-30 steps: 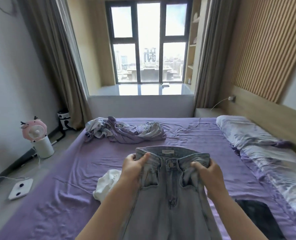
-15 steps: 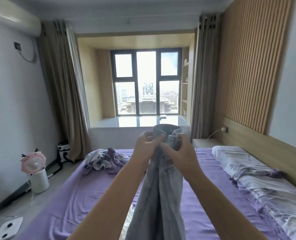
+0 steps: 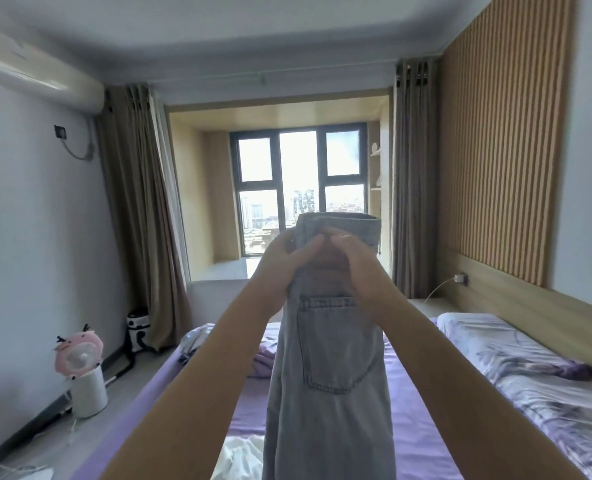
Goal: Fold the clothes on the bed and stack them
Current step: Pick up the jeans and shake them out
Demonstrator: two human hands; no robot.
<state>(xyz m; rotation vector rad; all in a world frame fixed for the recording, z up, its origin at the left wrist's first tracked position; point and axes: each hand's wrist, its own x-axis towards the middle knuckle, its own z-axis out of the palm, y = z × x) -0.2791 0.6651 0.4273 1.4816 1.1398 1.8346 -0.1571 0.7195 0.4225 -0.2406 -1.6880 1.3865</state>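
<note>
Jeans of pale blue washed denim [image 3: 329, 368] hang straight down from our hands, folded lengthwise with one leg over the other, so a back pocket faces us. We grip the waistband at chest height in front of the window: our left hand [image 3: 280, 261] curls round its left edge, our right hand [image 3: 353, 261] pinches the band just beside it, thumbs nearly touching. Both hands hold the cloth firmly, close together, neither nearer the garment than the other.

The long axis of the jeans runs vertically, from the waistband at our hands down past the lower edge of the view, where the hems are hidden. Beneath them lies the bed with its purple sheet [image 3: 415, 427], a crumpled white garment [image 3: 239, 455] just left of the hanging legs, and a heap of lilac and grey clothes [image 3: 201, 344] farther off. We judge the next move to be lowering the jeans flat onto the sheet, then folding them across.
</note>
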